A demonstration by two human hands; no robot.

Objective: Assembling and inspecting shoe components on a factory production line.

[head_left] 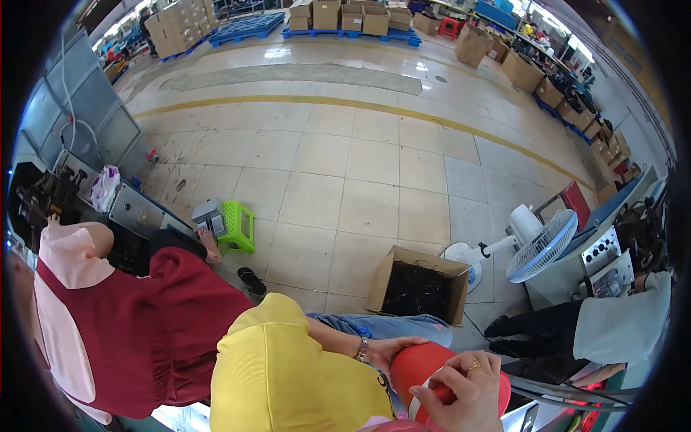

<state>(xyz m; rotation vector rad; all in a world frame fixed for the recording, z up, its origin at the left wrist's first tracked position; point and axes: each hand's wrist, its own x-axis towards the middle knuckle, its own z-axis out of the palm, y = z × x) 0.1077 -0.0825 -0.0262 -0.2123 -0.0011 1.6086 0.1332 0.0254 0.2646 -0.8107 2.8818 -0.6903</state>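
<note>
A large red rounded thing with a white band, whose kind I cannot make out, is at the lower right of centre. My left hand, with a metal-banded watch at the wrist, lies closed along its upper left side. Over its front is my right hand, wearing a gold-coloured ring, with fingers curled and thumb pressed in. Between that thumb and the fingers shows a smaller red part; whether it belongs to the larger thing is unclear. A yellow sleeve covers my left upper arm.
An open cardboard box holding dark thin pieces stands ahead, beside a white fan. A person in dark red sits at my left near a green stool. Another person in a pale top is at the right.
</note>
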